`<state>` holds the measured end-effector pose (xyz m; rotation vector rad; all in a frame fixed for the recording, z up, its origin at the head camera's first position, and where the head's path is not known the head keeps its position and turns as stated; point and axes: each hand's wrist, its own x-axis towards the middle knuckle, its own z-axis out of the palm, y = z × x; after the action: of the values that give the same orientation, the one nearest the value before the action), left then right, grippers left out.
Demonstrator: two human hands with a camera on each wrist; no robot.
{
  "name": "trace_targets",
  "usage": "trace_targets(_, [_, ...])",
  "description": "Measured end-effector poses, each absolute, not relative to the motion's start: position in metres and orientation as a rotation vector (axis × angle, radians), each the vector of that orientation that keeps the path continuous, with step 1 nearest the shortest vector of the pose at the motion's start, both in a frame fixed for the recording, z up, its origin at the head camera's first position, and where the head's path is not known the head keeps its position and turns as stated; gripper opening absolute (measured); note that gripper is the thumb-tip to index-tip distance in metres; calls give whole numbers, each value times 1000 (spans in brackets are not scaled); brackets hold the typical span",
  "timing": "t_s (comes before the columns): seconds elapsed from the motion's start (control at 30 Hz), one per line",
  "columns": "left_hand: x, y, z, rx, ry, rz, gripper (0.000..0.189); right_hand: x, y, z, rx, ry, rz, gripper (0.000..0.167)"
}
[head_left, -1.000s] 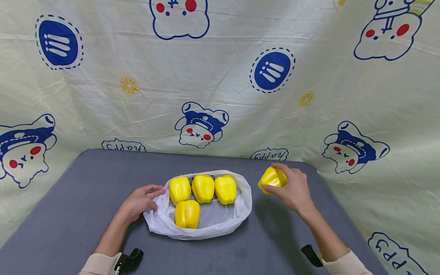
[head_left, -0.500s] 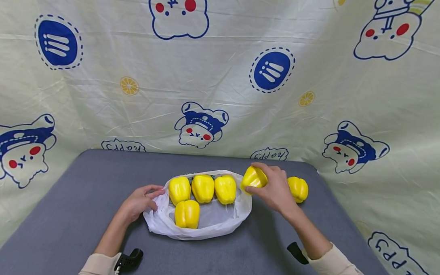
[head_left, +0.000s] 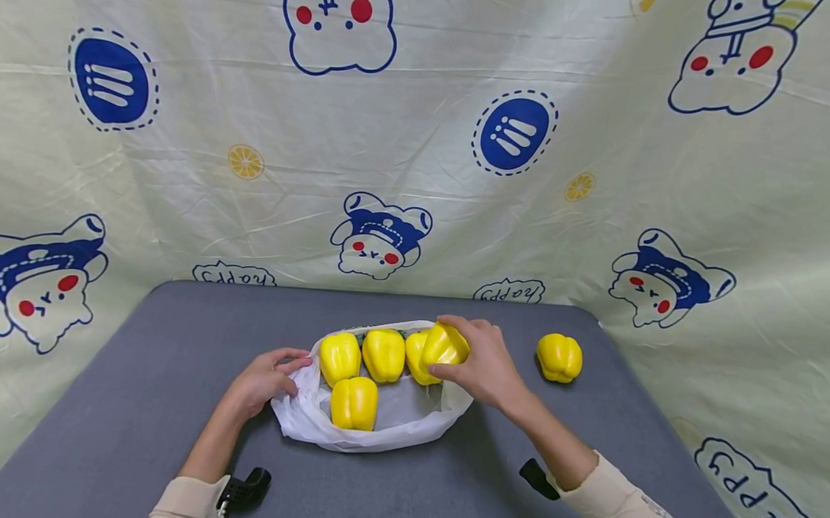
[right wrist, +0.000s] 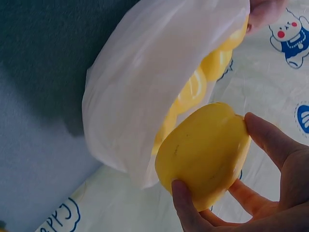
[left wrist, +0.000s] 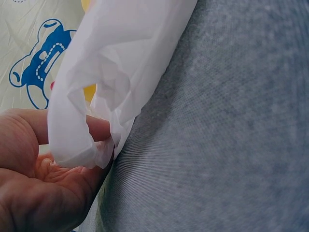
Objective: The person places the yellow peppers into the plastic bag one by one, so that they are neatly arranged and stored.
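Observation:
A white plastic bag [head_left: 409,432] lies with its mouth wide open on the grey table. Several yellow bell peppers [head_left: 353,403] sit inside it, three along the far side and one nearer the front. At the bag's left rim, my left hand [head_left: 265,379] grips the thin plastic; the left wrist view shows the bag's edge [left wrist: 72,140] between thumb and fingers. My right hand [head_left: 483,364] holds another yellow bell pepper [right wrist: 205,152] between thumb and fingertips, over the bag's right side. In the head view this pepper partly covers the rightmost one in the bag.
One more yellow bell pepper [head_left: 559,358] rests on the table [head_left: 178,357] to the right of the bag. Behind the table hangs a pale curtain [head_left: 443,237] with blue cartoon prints, which also runs along both sides.
My right hand has carried its bell pepper leftward from the table's right side to over the bag, uncovering the pepper at the right. The left hand stays at the bag's rim.

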<state>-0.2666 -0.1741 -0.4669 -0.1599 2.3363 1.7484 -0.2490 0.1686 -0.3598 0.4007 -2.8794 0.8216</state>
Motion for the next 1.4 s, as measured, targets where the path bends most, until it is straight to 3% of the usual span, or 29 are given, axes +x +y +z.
trace_targets(0.5, [-267, -175, -466, -172, 2327, 1750, 68, -238, 140, -370, 496, -2923, 838, 74])
trace_targets(1.03, [-264, -174, -464, -179, 2322, 1755, 67, -232, 130, -384, 562, -2974, 834, 89])
trace_targets(1.4, [-264, -174, -464, -151, 2331, 1743, 68, -228, 129, -392, 635, -2977, 839, 84])
